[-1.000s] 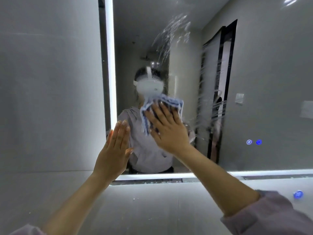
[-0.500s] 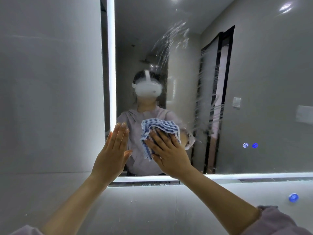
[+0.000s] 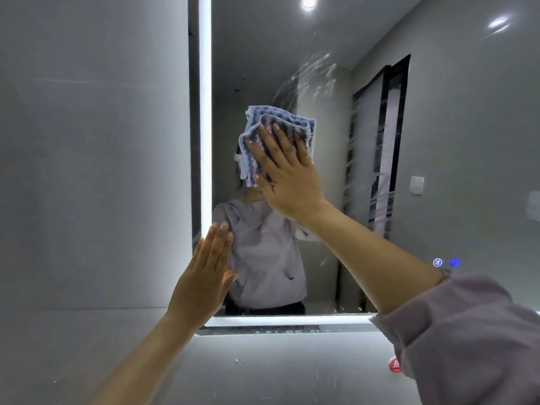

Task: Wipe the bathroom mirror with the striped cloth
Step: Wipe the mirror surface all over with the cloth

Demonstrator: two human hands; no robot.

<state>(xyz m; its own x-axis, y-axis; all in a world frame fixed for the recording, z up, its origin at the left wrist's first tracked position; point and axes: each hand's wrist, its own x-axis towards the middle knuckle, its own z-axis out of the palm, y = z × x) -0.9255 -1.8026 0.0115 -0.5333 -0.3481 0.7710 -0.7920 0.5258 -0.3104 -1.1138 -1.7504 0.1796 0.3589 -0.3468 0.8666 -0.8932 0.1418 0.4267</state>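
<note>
Head view: right hand (image 3: 287, 173) is higher than half a second ago. It was low on the glass near the bottom edge and is now up at the level of the reflected head. It took the striped cloth (image 3: 280, 121) with it. The fingers are straight and spread, and the palm presses the cloth flat against the mirror (image 3: 438, 127) without curling round it.

Left hand (image 3: 204, 285) is unchanged. It is open, fingers straight and together, held at the mirror's lower left corner. Whether the palm actually touches the glass is hard to say from this angle.

Cloth: soft, ribbed weave with wavy blue and white stripes, bunched into loose folds that stick out above and to the left of the fingers.

Mirror: smooth glass with a frosted light strip (image 3: 205, 112) down its left side and along the bottom. Two small round lit icons (image 3: 445, 263) sit low on the right.

A patch of droplets and smears (image 3: 315, 74) lies above and to the right of the cloth (fine streaks also run down near the reflected door frame).

The surrounding wall (image 3: 87, 171) is matt grey tile in large slabs. A pale lilac sleeve (image 3: 467, 331) is pushed up the right forearm.
</note>
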